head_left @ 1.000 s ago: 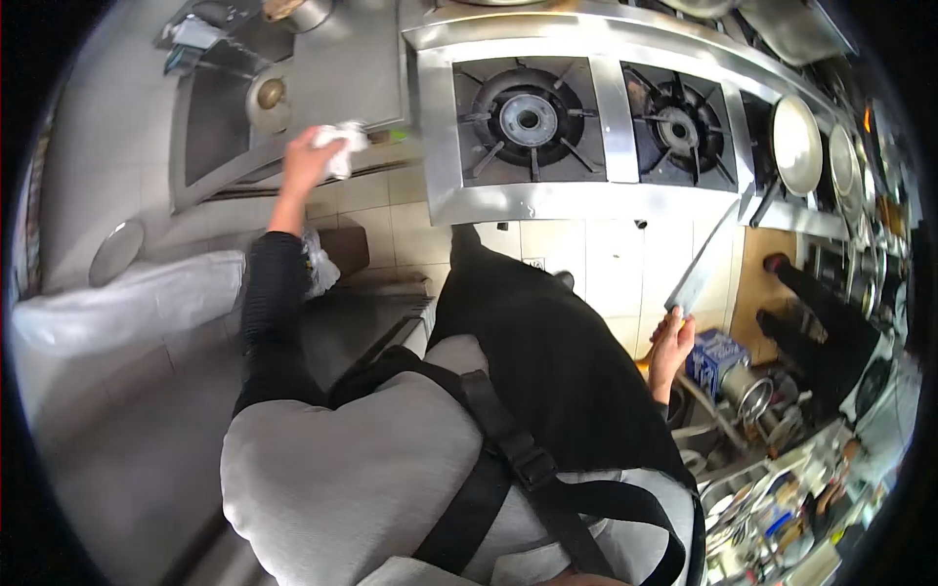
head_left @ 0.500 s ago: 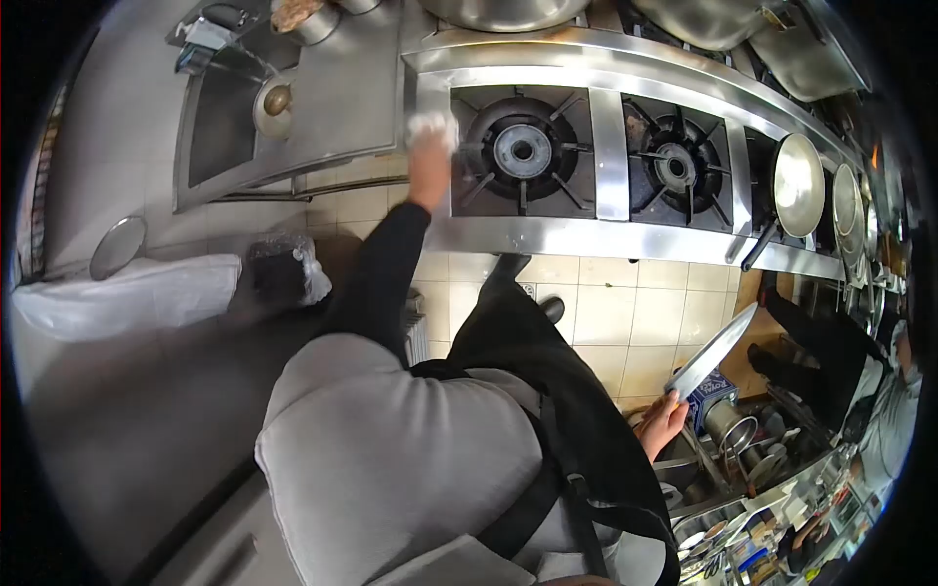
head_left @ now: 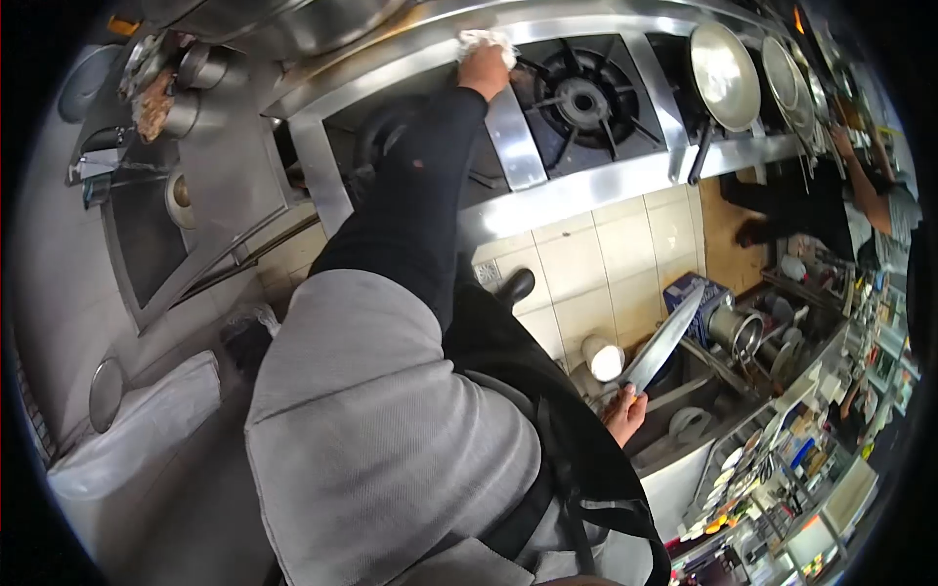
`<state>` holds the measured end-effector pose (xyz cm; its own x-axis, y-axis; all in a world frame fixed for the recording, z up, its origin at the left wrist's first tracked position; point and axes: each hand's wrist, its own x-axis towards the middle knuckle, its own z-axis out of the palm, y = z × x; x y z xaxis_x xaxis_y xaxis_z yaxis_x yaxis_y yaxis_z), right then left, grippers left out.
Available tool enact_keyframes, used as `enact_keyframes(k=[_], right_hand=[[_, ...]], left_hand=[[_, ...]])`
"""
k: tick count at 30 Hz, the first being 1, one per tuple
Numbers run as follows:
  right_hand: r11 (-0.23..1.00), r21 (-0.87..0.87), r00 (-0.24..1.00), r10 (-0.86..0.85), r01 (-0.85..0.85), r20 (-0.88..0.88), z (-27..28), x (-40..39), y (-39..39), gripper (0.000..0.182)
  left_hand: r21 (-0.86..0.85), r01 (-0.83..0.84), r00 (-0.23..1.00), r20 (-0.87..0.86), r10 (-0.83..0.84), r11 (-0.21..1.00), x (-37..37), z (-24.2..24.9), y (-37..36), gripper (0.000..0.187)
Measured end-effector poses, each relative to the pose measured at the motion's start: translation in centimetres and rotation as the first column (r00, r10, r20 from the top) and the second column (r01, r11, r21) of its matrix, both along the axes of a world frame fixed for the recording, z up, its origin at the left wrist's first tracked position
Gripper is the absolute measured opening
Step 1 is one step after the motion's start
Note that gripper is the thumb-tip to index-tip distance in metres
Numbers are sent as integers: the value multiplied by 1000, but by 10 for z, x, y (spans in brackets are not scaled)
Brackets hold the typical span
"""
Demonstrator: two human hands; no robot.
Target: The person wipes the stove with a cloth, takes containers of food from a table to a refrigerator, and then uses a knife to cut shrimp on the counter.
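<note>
My left hand presses a white cloth onto the metal strip between two burners at the back of the stove. Its fingers are closed on the cloth and partly hidden by it. Low on the right, my right hand grips a large kitchen knife by the handle, the broad blade pointing up and away from me. A black burner grate lies just right of the cloth. My left sleeve partly covers another burner.
Frying pans, one with its handle over the front edge, sit on the stove's right. A sink is at left. Beyond the knife are a blue box and a metal pot. Another person is at far right.
My left hand has moved with the cloth from the stove's left edge to the strip between burners. The view has shifted right; the knife stays in my right hand, now lower.
</note>
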<state>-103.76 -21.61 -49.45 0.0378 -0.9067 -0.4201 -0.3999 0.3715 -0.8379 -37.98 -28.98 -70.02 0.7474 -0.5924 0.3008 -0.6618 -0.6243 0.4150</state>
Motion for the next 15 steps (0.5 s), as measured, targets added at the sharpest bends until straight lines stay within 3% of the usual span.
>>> enact_keyframes(k=[3, 4, 5, 6, 8, 10, 11, 12, 13, 15], right_hand=[[1000, -23, 1000, -21, 22, 21, -15, -33, -1, 22], [999, -32, 997, -31, 33, 64, -18, -35, -3, 23], [999, -13, 994, -44, 45, 102, -19, -36, -4, 24], [1000, 3, 993, -27, 27, 116, -24, -42, -8, 24], [999, 47, 996, -4, 0, 94, -42, -57, -26, 25], [994, 69, 989, 71, -81, 128, -37, -59, -45, 26], [990, 61, 986, 119, -126, 117, -33, -59, -54, 27], [985, 44, 981, 159, -165, 113, -29, -57, -64, 27], [987, 39, 982, 150, -156, 118, -33, -63, -73, 27], [972, -6, 965, 235, -236, 121, -39, -81, -89, 27]], left_hand=[[182, 44, 991, -132, -20, 982, -88, 38, 32, 18], [170, 102, 988, -136, -79, 980, -129, 25, 45, 15], [99, 170, 984, -72, -163, 980, -176, 14, 64, 13], [-43, 238, 957, -160, -242, 970, -222, 10, 87, 19], [-190, 319, 948, 43, -316, 929, -294, 53, 150, 31], [-74, 85, 977, -188, -98, 994, -311, 48, 232, 39], [-125, 36, 940, -332, -76, 992, -309, 84, 272, 45], [110, -113, 961, -240, 137, 987, -309, 38, 334, 49], [152, -214, 942, -228, 245, 965, -310, 29, 385, 52], [242, -203, 961, -134, 240, 949, -317, 37, 414, 53]])
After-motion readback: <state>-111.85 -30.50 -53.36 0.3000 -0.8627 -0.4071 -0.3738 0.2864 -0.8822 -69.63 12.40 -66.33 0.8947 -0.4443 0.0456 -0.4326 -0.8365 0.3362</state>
